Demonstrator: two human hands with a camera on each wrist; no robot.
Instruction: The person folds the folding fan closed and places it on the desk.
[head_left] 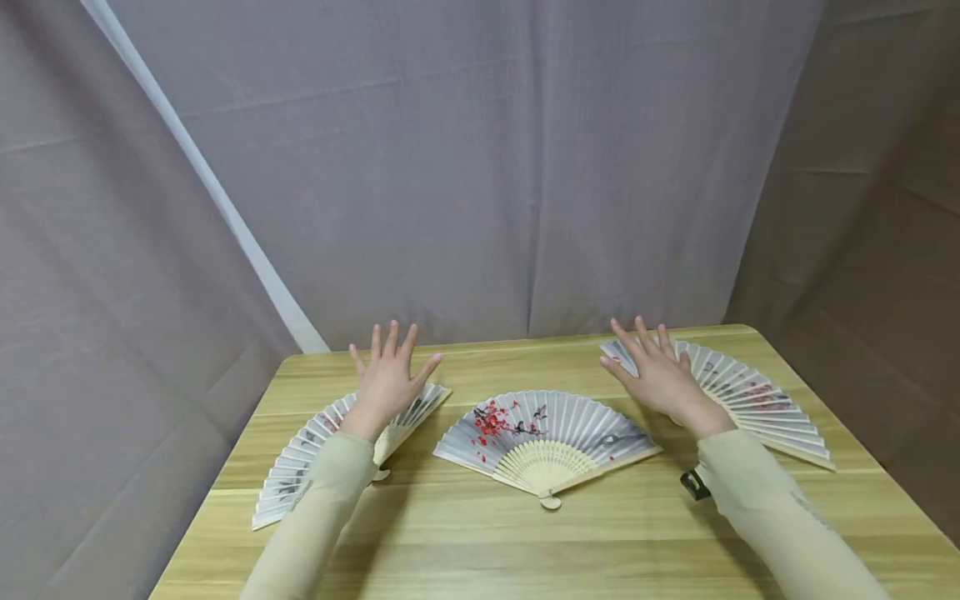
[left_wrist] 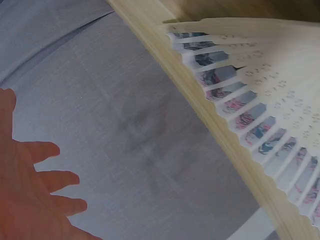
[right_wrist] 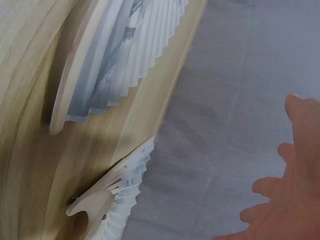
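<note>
On wood table point(head_left: 465, 533) | 3 fans spread | grey cloth backdrop point(head_left: 480, 167) | L hand point(head_left: 386, 379) + R hand point(head_left: 660, 375) fingers splayed, holding nothing

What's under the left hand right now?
Under the left hand lies an open white paper folding fan on the wooden table. The hand and sleeve cover the fan's middle; whether they touch is unclear.

Three spread fans lie in a row on the table point(head_left: 480, 533), which fills the lower part of the head view. The left fan point(head_left: 296, 462) sits at lower left, the middle fan point(head_left: 547, 433) at centre, the right fan point(head_left: 757, 400) toward the right edge. The left hand point(head_left: 386, 379) is over the left fan's upper end; the right hand point(head_left: 660, 375) is over the right fan's left end. A curtain point(head_left: 480, 167) hangs behind the table.
</note>
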